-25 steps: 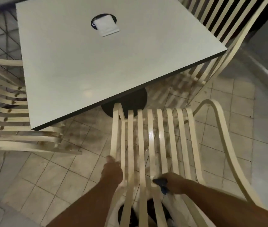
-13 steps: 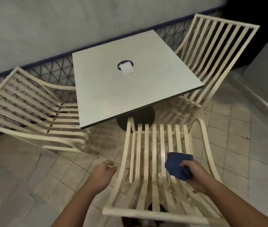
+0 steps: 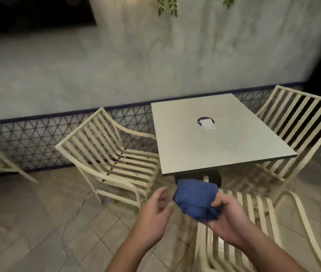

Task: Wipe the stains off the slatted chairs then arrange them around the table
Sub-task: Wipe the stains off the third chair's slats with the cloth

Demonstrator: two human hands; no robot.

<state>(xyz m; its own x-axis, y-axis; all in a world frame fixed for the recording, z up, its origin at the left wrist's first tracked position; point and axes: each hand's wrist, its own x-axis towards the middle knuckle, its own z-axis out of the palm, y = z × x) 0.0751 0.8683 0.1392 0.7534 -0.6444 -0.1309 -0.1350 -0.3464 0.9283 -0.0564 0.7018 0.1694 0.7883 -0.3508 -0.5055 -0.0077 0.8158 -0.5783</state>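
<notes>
Head view showed the cream slatted chair (image 3: pixel 116 160) at left speckled with brown spots (image 3: pixel 111 169), so wiping looked unfinished. Left hand (image 3: pixel 153 218) hung open, empty; right hand (image 3: pixel 228 218) gripped the blue cloth (image 3: pixel 195 199) above the nearest cream chair (image 3: pixel 297 203). On the white square table (image 3: pixel 224 152), a round black holder (image 3: pixel 199 120) held white paper (image 3: pixel 207 124).

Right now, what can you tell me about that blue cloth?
The blue cloth is soft, towel-like fabric, bunched into a thick wad. The right hand grips its lower right side, thumb on top, holding it in the air above the near chair. The open left hand hovers close beside it, apparently not touching.
</notes>
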